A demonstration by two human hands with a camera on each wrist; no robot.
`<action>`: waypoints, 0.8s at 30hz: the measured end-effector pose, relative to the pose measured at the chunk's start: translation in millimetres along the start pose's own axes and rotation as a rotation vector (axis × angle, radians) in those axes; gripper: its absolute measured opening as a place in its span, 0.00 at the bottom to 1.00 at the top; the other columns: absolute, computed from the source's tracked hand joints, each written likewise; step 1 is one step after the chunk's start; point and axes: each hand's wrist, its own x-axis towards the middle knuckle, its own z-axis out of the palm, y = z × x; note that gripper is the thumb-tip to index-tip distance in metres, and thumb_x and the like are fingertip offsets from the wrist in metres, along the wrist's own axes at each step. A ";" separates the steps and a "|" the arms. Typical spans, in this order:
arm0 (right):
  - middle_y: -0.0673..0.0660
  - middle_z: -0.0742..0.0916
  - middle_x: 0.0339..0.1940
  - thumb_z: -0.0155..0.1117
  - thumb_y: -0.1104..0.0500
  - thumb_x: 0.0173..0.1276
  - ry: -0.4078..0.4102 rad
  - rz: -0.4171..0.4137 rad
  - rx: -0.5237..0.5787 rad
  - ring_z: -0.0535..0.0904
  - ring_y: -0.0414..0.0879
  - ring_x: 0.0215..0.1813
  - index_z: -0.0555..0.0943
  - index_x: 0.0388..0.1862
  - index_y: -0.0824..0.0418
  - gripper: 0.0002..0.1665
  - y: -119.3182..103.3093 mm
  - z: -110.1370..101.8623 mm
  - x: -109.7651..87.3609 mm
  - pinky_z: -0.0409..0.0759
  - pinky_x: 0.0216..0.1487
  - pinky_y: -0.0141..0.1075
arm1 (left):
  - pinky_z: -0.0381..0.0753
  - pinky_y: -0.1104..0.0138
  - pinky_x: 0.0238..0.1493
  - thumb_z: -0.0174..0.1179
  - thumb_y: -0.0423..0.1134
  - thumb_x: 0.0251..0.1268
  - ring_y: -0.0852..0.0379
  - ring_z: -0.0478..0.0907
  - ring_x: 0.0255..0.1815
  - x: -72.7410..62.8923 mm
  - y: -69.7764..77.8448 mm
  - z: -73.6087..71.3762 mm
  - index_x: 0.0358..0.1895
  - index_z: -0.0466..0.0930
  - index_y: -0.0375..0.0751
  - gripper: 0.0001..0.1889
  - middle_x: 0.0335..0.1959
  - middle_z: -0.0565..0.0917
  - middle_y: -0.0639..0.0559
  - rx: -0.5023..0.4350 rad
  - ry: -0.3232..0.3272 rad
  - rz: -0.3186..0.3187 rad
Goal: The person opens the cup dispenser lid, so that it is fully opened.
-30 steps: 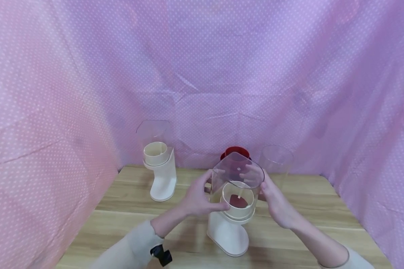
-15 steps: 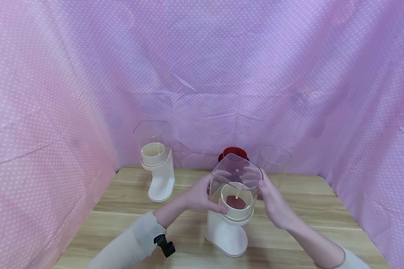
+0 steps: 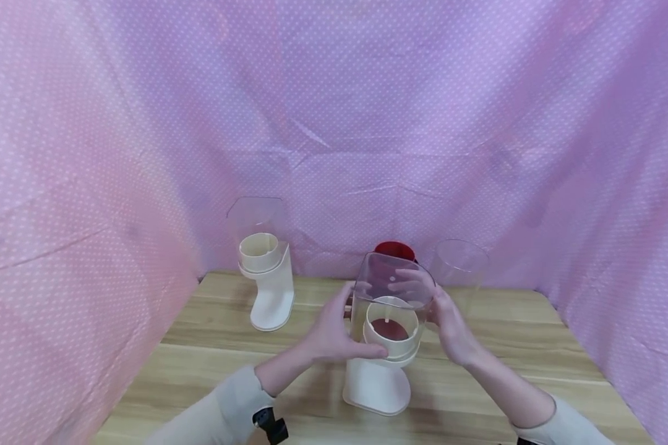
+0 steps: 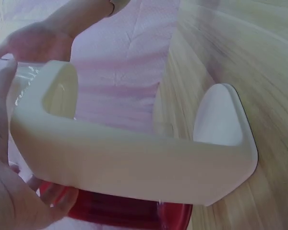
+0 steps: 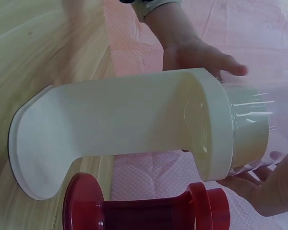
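A white stand point(image 3: 375, 389) stands upright on the wooden table, its base flat on the top. Its ring carries a cream-coloured collar point(image 3: 395, 350) with a clear plastic container point(image 3: 392, 290) rising around and above it. My left hand point(image 3: 334, 337) grips the container's left side, thumb across the front near the collar and fingers behind. On the other side, my right hand point(image 3: 451, 324) holds the container with its fingers curved round the back, seen through the plastic. In the right wrist view, the right fingertips touch the container just above the stand's ring point(image 5: 218, 129).
Close behind stands a red stand point(image 5: 149, 213) of similar shape, partly hidden in the head view. At the back left is another white stand point(image 3: 273, 296) with its own clear container. A clear cylinder point(image 3: 461, 259) rises at the back right. Pink dotted cloth point(image 3: 334, 111) encloses the table.
The clear container and collar have turned a little, its peaked corner shifting left. My left thumb has slid further right across the front; my right hand has moved slightly closer around the container.
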 end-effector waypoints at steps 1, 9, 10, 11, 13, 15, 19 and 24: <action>0.45 0.86 0.64 0.20 0.38 0.87 -0.001 0.013 0.018 0.87 0.40 0.61 0.67 0.79 0.60 0.41 -0.6 -0.1 -0.1 0.89 0.50 0.44 | 0.84 0.61 0.62 0.89 0.51 0.35 0.56 0.79 0.64 -0.2 -2.6 -0.6 0.76 0.64 0.56 0.59 0.67 0.79 0.56 0.011 -0.012 0.011; 0.39 0.83 0.68 0.23 0.48 0.90 0.066 0.071 0.009 0.82 0.35 0.66 0.64 0.80 0.63 0.34 -11.4 4.4 -8.1 0.84 0.62 0.38 | 0.83 0.62 0.68 0.90 0.45 0.34 0.58 0.80 0.66 -4.7 -18.3 -7.2 0.72 0.70 0.54 0.54 0.66 0.82 0.57 -0.009 -0.143 0.036; 0.41 0.83 0.68 0.23 0.48 0.90 0.064 0.063 0.005 0.82 0.36 0.66 0.64 0.80 0.63 0.33 -12.1 4.7 -8.2 0.84 0.62 0.38 | 0.83 0.62 0.68 0.90 0.46 0.35 0.59 0.81 0.65 -5.0 -19.6 -6.9 0.71 0.71 0.54 0.52 0.64 0.83 0.58 -0.010 -0.142 0.035; 0.42 0.83 0.68 0.24 0.48 0.90 0.061 0.054 0.002 0.82 0.36 0.66 0.64 0.80 0.63 0.33 -12.3 4.9 -8.0 0.84 0.62 0.40 | 0.83 0.62 0.68 0.90 0.46 0.35 0.60 0.81 0.64 -5.3 -20.3 -6.4 0.70 0.71 0.56 0.51 0.62 0.83 0.59 -0.009 -0.137 0.030; 0.45 0.83 0.69 0.24 0.48 0.89 0.057 0.037 -0.007 0.82 0.37 0.66 0.64 0.80 0.62 0.33 -11.7 4.9 -6.4 0.84 0.61 0.42 | 0.83 0.61 0.68 0.90 0.48 0.35 0.61 0.81 0.64 -5.4 -21.1 -4.6 0.69 0.72 0.57 0.51 0.61 0.84 0.61 -0.005 -0.119 0.022; 0.47 0.83 0.69 0.24 0.47 0.89 0.064 0.031 -0.011 0.82 0.38 0.66 0.64 0.80 0.61 0.34 -10.2 4.6 -3.7 0.85 0.59 0.44 | 0.84 0.61 0.68 0.89 0.49 0.35 0.61 0.82 0.62 -4.9 -20.1 -1.9 0.69 0.72 0.57 0.50 0.60 0.84 0.60 -0.003 -0.099 0.020; 0.52 0.84 0.68 0.25 0.45 0.89 0.073 0.025 -0.002 0.83 0.39 0.65 0.65 0.79 0.62 0.35 -5.9 4.1 0.8 0.86 0.58 0.43 | 0.85 0.60 0.65 0.89 0.50 0.35 0.62 0.82 0.58 -4.7 -18.3 4.7 0.67 0.72 0.54 0.49 0.57 0.86 0.52 0.007 -0.048 0.015; 0.65 0.83 0.68 0.26 0.43 0.89 0.063 0.006 0.045 0.84 0.46 0.65 0.63 0.79 0.68 0.38 0.1 5.0 2.7 0.87 0.60 0.42 | 0.86 0.62 0.62 0.90 0.50 0.31 0.62 0.83 0.56 -8.4 -16.2 11.5 0.64 0.73 0.53 0.49 0.54 0.86 0.54 0.016 0.018 -0.004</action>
